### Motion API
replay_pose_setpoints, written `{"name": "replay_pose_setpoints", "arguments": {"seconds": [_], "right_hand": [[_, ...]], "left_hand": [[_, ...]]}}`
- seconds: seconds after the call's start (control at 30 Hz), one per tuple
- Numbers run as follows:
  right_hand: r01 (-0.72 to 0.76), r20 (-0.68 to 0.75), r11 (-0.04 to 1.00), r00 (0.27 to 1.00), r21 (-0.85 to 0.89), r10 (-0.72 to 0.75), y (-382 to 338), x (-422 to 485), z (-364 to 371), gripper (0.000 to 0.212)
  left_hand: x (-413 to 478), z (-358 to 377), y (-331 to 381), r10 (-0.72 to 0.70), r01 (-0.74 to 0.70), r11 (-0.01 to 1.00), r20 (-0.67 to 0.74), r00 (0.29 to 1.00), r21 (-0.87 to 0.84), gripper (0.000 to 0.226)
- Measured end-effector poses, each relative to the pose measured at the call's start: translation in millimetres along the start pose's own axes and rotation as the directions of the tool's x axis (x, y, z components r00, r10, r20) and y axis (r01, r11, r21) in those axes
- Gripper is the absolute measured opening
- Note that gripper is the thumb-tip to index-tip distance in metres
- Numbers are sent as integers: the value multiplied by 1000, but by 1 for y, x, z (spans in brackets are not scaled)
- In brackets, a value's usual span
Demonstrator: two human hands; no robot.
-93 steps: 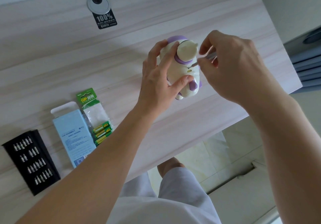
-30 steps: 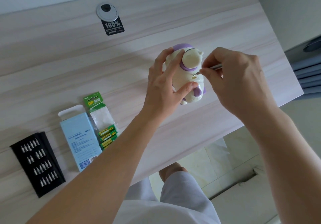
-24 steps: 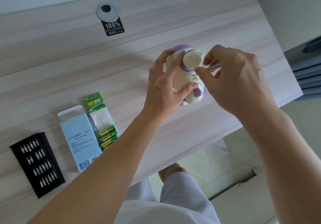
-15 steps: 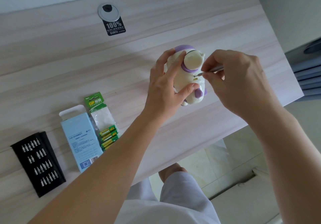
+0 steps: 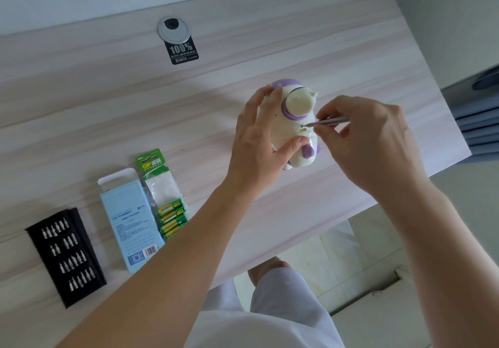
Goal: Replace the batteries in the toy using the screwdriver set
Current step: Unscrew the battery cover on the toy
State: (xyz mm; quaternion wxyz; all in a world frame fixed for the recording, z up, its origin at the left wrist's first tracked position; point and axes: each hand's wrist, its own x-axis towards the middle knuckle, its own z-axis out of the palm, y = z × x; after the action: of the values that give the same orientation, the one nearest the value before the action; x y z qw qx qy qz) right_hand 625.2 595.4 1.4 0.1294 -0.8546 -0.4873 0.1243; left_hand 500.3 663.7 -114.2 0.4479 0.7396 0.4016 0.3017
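A cream and purple toy (image 5: pixel 295 120) stands on the wooden desk (image 5: pixel 108 120) near its right front edge. My left hand (image 5: pixel 259 142) grips the toy from the left, fingers over its top and thumb on its front. My right hand (image 5: pixel 370 137) pinches a thin silver screwdriver (image 5: pixel 328 122) between thumb and fingers. The tip of the screwdriver touches a small spot on the toy's side, below the purple collar. A green pack of batteries (image 5: pixel 164 196) lies at the desk's front left.
A black tray of screwdriver bits (image 5: pixel 66 255) lies at the front left, with a light blue box (image 5: pixel 129 220) between it and the batteries. A round cable grommet (image 5: pixel 174 28) and a black sticker (image 5: pixel 182 51) sit at the back. The desk edge runs just right of my hands.
My right hand's fingers have shifted on the screwdriver, rolling it at the same spot on the toy. The left hand keeps its grip. The view has drifted slightly.
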Motion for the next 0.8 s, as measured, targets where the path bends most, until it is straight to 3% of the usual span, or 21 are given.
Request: {"name": "replay_pose_setpoints", "arguments": {"seconds": [0.17, 0.4, 0.53, 0.67, 0.8], "right_hand": [[-74, -21, 997, 997, -13, 73, 8, -6, 0, 20], [-120, 34, 976, 993, 182, 116, 25, -9, 4, 12], [-104, 44, 935, 995, 338, 95, 38, -8, 8, 7], [-82, 43, 883, 997, 462, 70, 54, -7, 8, 6], [-150, 148, 799, 986, 582, 77, 73, -1, 12, 7]], "left_hand": [[-1, -1, 11, -56, 56, 998, -17, 998, -7, 92], [-8, -4, 26, -162, 160, 986, -29, 986, -55, 90], [-17, -5, 30, -144, 141, 989, -113, 983, -35, 73], [-28, -2, 32, -104, 118, 992, -244, 964, 44, 31], [-29, 3, 42, -101, 122, 990, -239, 966, 73, 13]]}}
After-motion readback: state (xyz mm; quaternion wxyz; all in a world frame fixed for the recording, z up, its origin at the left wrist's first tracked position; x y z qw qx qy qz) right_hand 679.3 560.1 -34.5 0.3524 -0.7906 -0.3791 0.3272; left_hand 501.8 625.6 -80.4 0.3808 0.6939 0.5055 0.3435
